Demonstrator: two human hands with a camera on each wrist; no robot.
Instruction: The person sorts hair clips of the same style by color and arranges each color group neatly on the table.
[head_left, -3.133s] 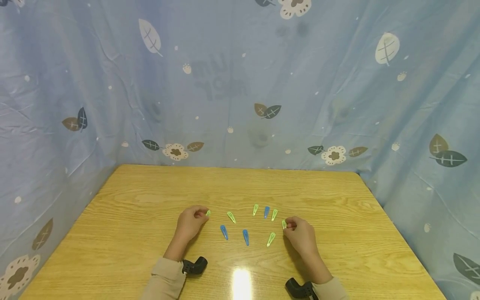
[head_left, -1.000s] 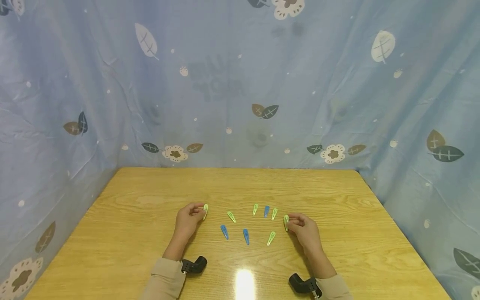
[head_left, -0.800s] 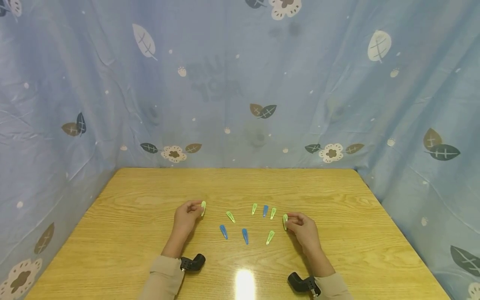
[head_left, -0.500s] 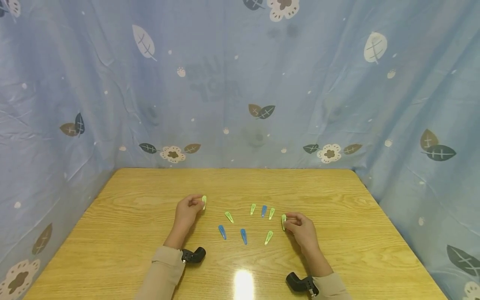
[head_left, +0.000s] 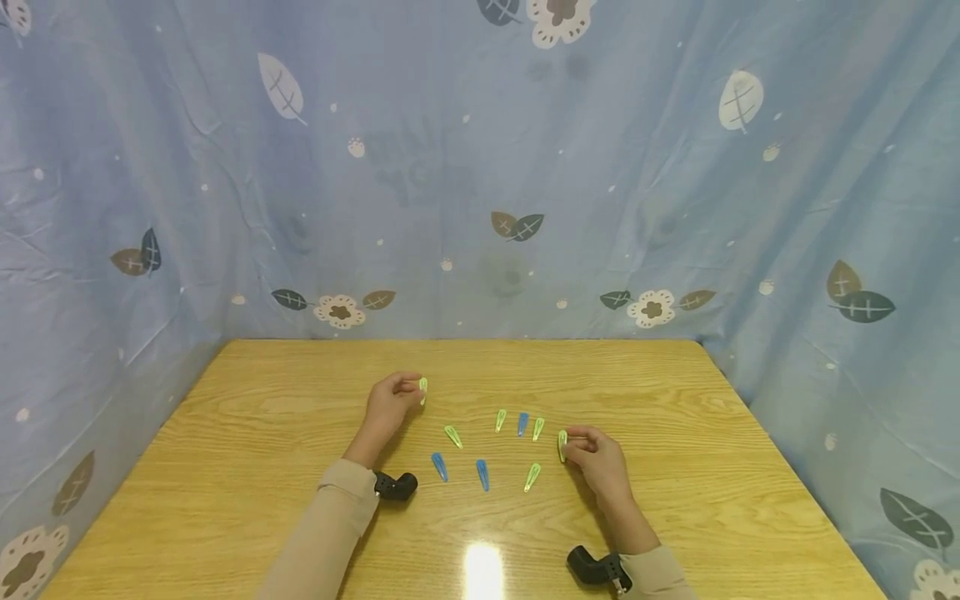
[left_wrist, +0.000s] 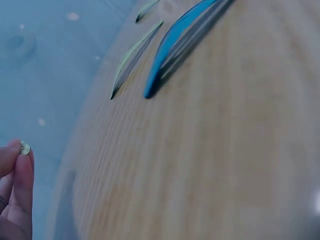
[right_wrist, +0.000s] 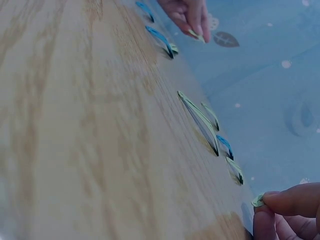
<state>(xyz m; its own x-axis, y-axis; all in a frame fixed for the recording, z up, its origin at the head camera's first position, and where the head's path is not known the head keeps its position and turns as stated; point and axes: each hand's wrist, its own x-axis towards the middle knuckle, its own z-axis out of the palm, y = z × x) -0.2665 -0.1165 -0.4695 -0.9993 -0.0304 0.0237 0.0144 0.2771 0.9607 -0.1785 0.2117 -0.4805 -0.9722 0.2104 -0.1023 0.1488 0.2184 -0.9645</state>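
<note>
In the head view my left hand (head_left: 388,406) pinches a light green snap hair clip (head_left: 423,390) between thumb and fingers, above the far left part of the table. My right hand (head_left: 603,465) pinches another green hair clip (head_left: 562,447) upright at the right of the group. Between the hands lie several loose clips. A green clip (head_left: 453,436) and a blue clip (head_left: 439,467) are nearest the left hand. Another blue clip (head_left: 482,475) lies in the middle. A green clip (head_left: 532,477) and a farther green clip (head_left: 538,429) lie near the right hand.
At the back of the group a blue clip (head_left: 522,424) lies beside a green clip (head_left: 500,420). The wooden table (head_left: 300,433) meets a patterned blue curtain (head_left: 420,167) at its far edge. A black wrist camera (head_left: 395,486) sits on the left wrist, another (head_left: 592,567) on the right.
My left hand, holding its green clip, has moved away toward the table's far side and lately to the right. The right hand lifted its clip slightly earlier and now stays nearly still. Loose clips stay put.
</note>
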